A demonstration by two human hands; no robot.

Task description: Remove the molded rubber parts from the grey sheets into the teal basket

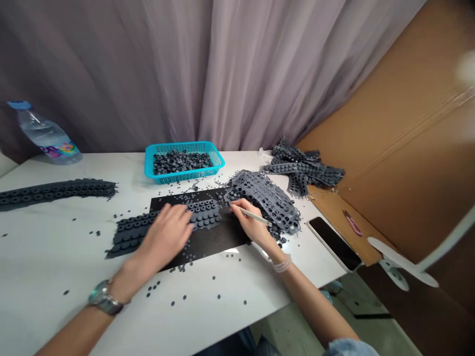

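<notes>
On the black mat (208, 242) lies a dark grey moulded rubber sheet (204, 213) with rows of round raised pieces. My left hand (168, 235), a little blurred, is over the middle of this sheet with its fingers bent down onto it, hiding that part. In my right hand (252, 222) is a slim white pen-like tool (254, 215), pinched near its tip end. That tip is just right of the sheet and appears apart from it. Beside the right hand, a heap of grey perforated rubber sheets (265, 195) shows many empty round holes.
A blue basket (148, 165) of small dark rubber pieces stands behind the mat. Left are another rubber strip (55, 193) and a water bottle (52, 136). Right are more strips (304, 165), a phone (334, 243) and pink-handled cutters (352, 222). Small black discs litter the white table (260, 291).
</notes>
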